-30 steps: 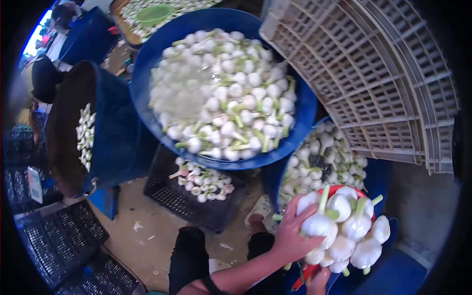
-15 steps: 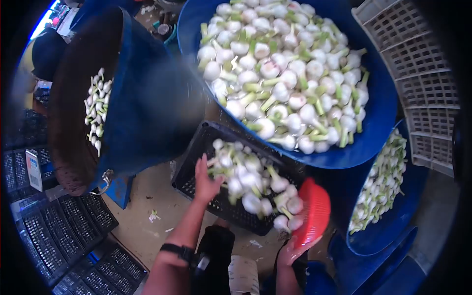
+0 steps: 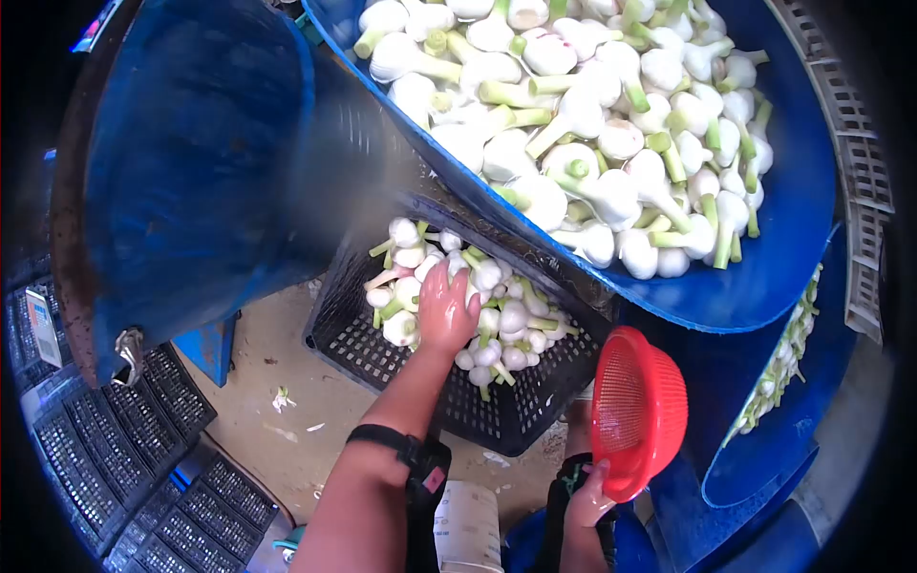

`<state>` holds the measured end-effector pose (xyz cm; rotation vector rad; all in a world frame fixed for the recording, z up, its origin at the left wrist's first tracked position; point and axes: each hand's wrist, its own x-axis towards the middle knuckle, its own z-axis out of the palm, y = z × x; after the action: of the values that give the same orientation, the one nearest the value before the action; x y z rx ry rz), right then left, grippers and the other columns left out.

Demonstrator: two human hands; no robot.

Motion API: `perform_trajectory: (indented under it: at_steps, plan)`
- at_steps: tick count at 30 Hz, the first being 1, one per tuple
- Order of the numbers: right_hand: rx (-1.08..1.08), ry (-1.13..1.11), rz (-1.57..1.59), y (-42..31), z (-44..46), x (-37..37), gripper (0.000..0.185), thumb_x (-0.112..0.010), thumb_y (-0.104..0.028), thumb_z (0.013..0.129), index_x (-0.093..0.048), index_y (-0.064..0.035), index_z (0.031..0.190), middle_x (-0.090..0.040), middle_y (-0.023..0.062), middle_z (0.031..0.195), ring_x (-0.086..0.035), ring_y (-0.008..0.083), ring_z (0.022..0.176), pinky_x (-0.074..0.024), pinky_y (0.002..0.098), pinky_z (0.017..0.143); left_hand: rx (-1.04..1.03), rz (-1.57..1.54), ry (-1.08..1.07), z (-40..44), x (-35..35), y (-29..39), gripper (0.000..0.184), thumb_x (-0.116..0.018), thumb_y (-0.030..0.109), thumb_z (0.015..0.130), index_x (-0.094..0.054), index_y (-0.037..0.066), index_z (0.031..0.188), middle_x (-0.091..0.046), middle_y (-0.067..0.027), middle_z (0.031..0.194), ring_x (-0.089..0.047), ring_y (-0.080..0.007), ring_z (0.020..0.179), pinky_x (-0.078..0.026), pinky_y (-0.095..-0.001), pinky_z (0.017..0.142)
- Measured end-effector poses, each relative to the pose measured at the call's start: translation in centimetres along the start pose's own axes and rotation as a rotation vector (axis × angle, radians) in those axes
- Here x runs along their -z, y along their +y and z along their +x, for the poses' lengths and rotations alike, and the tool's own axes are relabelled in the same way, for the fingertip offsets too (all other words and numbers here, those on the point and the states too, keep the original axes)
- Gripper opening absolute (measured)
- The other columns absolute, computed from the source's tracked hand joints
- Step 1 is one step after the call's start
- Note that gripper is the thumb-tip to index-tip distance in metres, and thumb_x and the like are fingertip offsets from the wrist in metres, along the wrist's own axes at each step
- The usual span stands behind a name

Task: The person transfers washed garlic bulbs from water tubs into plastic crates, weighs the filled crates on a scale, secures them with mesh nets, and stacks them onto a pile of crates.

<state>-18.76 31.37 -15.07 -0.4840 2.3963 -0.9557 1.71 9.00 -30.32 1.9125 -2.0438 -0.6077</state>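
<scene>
My left hand [image 3: 447,310] lies with its fingers spread on top of white garlic bulbs [image 3: 511,315] with green stems, inside a black perforated crate [image 3: 368,349]. At the right of the crate, my right hand [image 3: 588,495] grips the lower rim of a red plastic colander [image 3: 659,411]. The colander is tipped on its side and its visible inside holds no garlic. Above the crate stands a big blue tub [image 3: 688,310] full of garlic bulbs.
Another blue tub [image 3: 201,172] with a metal fitting is at the left. Stacked black crates [image 3: 115,449] fill the lower left. At the right are a blue tub [image 3: 812,411] with garlic and a pale slatted crate [image 3: 860,162]. A white bucket [image 3: 466,525] stands at the bottom.
The garlic from the red colander has dropped into the black crate. My left hand has moved right onto the bulbs. The colander, now emptied, has shifted right, and the view has moved closer.
</scene>
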Motion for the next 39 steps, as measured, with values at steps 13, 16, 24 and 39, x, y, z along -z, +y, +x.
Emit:
perform_trajectory:
  at_steps: [13,16,24,39]
  plan:
    - [-0.256,-0.001,0.226,-0.7,5.1,-0.7,0.031,-0.053,-0.015,0.088,-0.044,0.0016,0.112,-0.056,0.0098,0.092,-0.054,0.0148,0.069,-0.0455,0.0245,0.058,-0.08,0.053,-0.461,-0.6,0.2,-2.5,0.059,-0.06,0.046,0.069,-0.054,0.01,0.115,-0.047,-0.0198,0.12,-0.039,-0.038,0.113,-0.031,-0.0446,0.098]
    - [-0.161,-0.048,0.285,-1.9,5.0,-2.0,0.033,-0.055,-0.013,0.088,-0.041,0.0003,0.114,-0.055,0.0095,0.093,-0.054,0.0147,0.07,-0.0461,0.0241,0.06,-0.311,-0.028,-0.229,0.5,0.7,-4.1,0.041,-0.063,0.032,0.071,-0.056,0.008,0.103,-0.05,-0.0194,0.107,-0.047,-0.0373,0.099,-0.038,-0.0463,0.087]
    - [0.221,-0.302,-0.063,-0.3,3.4,-0.1,0.039,-0.051,-0.008,0.087,-0.037,-0.0008,0.122,-0.053,0.0099,0.102,-0.054,0.015,0.075,-0.0463,0.0253,0.064,0.27,0.018,-0.077,1.8,-2.3,-7.8,0.069,-0.066,0.018,0.068,-0.035,0.001,0.127,-0.054,-0.0217,0.107,-0.049,-0.0385,0.099,-0.032,-0.0419,0.094]
    - [0.873,-0.008,-0.455,-37.2,19.0,-1.4,0.084,-0.052,0.0,0.076,0.003,-0.0026,0.14,-0.032,0.0198,0.134,-0.043,0.0289,0.116,-0.0391,0.0315,0.092,0.076,-0.921,0.309,11.4,29.6,11.0,0.024,-0.058,0.001,0.077,-0.057,-0.004,0.101,-0.059,-0.016,0.1,-0.056,-0.0255,0.095,-0.044,-0.0351,0.083]
